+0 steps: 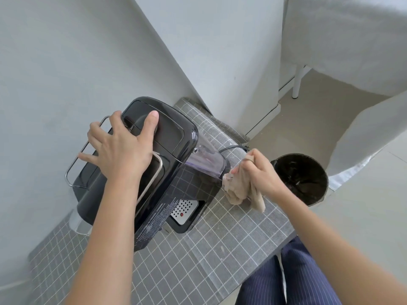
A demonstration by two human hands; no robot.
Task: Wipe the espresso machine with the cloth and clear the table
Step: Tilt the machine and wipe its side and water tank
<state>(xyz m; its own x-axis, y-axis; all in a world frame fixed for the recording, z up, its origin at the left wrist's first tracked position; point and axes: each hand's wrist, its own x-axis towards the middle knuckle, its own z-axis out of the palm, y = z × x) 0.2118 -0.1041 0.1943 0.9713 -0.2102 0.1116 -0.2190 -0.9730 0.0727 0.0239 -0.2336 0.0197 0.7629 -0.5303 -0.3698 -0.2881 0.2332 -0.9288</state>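
Note:
A glossy black espresso machine stands on a table with a grey checked cover, close to the wall. My left hand lies flat on its top, fingers spread over the wire rail, thumb on the lid. My right hand grips a crumpled beige cloth and holds it against the right end of the machine, beside the clear water tank. The perforated drip tray with a red dot shows at the machine's front base.
A black waste bin with a dark liner stands on the floor just past the table's right edge. The machine's black cord runs behind it. A white-draped table and another draped edge sit farther right.

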